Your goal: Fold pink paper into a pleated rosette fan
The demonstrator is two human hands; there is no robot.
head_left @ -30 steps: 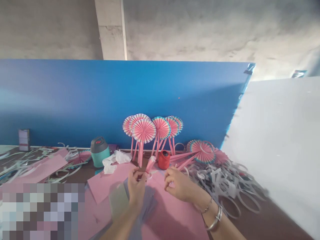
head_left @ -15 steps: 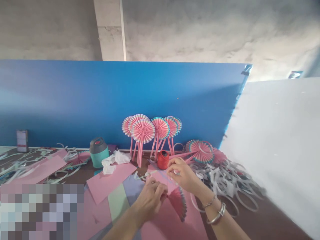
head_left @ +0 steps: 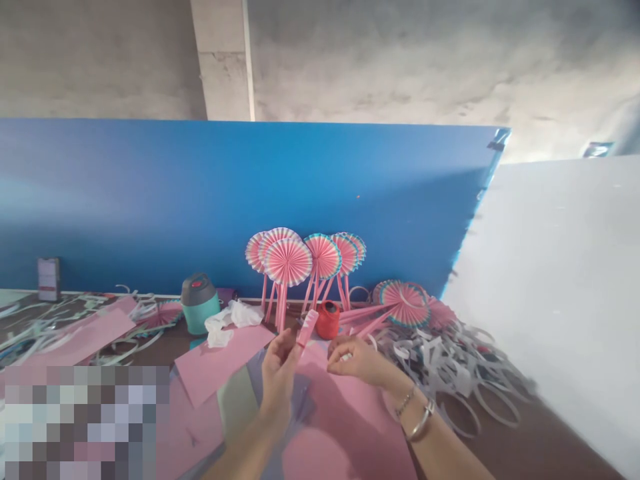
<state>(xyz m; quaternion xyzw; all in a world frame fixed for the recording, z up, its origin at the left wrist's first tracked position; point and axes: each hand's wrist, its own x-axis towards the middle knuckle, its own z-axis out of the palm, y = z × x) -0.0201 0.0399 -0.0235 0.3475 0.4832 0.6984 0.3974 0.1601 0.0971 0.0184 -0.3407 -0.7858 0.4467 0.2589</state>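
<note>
A blue partition board (head_left: 240, 200) spans the back of a dark brown table (head_left: 505, 450). On the table's right side spreads a tangled heap of white paper strips (head_left: 445, 373). Pink paper sheets (head_left: 350, 413) lie in front, under the hands. Upright before the board stand round pleated fans (head_left: 287, 262) on pink sticks; more lie flat to their right. The left hand (head_left: 277, 373) has its thumb and fingers clamped on the lower part of a folded pleated pink paper (head_left: 307, 327), which tilts upward, clear of the sheets. The right hand (head_left: 356, 360) hangs near it, fingers bent toward the thumb; whether they pinch anything, I cannot tell. A teal container with a grey lid (head_left: 200, 310) stands to the left, beside crumpled white tissue (head_left: 233, 320). A spool of red thread (head_left: 328, 321) stands just beyond the hands. Smallest is a silver bangle (head_left: 424, 423) on the right wrist.
</note>
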